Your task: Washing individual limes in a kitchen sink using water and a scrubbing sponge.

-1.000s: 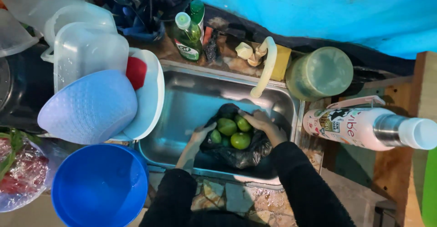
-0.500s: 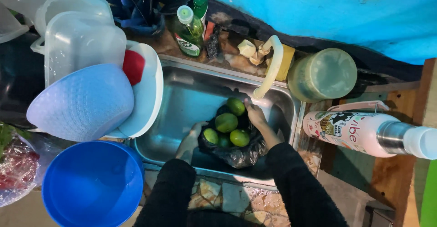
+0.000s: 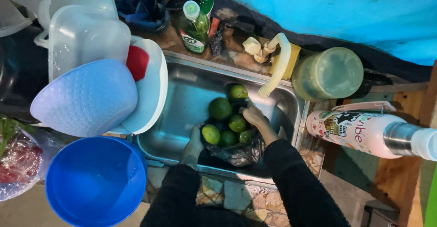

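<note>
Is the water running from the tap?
Off, as far as shows: no stream falls from the cream tap into the metal sink beside the green limes.

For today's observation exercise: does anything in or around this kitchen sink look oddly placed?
Yes: green limes sit in a black plastic bag inside the steel sink, and a blue mesh bowl leans tilted against stacked dishes.

Black fuzzy long sleeves (both arms) — bare hands, no gloves.

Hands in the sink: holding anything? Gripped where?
Left hand grips the edge of the black plastic bag of limes. Right hand rests among the limes; whether it grips one cannot be told.
</note>
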